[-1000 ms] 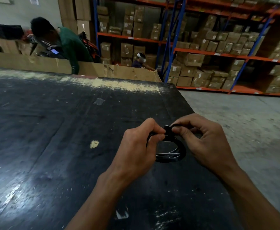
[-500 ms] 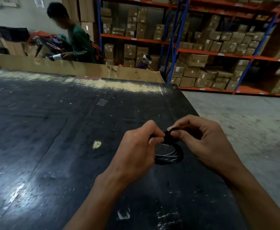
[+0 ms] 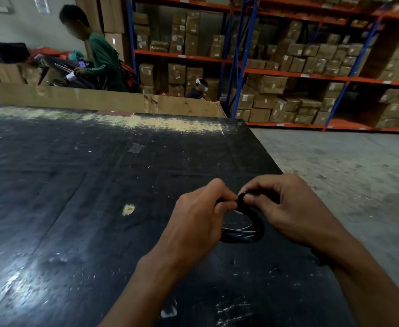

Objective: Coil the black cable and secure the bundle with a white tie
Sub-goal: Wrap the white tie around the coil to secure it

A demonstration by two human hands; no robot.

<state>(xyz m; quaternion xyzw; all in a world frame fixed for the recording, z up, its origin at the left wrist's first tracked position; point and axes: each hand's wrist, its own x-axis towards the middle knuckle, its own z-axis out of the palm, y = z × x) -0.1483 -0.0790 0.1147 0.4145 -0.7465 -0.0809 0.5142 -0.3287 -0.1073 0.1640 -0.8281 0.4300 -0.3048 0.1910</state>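
The black cable (image 3: 245,234) is wound into a small coil held just above the black table (image 3: 75,185), near its right edge. My left hand (image 3: 196,223) pinches the coil's top from the left. My right hand (image 3: 288,208) pinches the same spot from the right, thumb and forefinger meeting the left fingertips. A thin white line (image 3: 238,228) shows across the coil's inside; I cannot tell whether it is the white tie. The top of the coil is hidden by my fingers.
The table's right edge (image 3: 274,161) drops to a concrete floor (image 3: 359,173). A cardboard wall (image 3: 99,100) lines the far side, with a person in green (image 3: 99,57) behind it. Shelves of boxes (image 3: 300,67) fill the background.
Both hands have stayed on the coil's top, with the fingertips shifting slightly closer together. The person in green behind the cardboard has straightened up and moved right.
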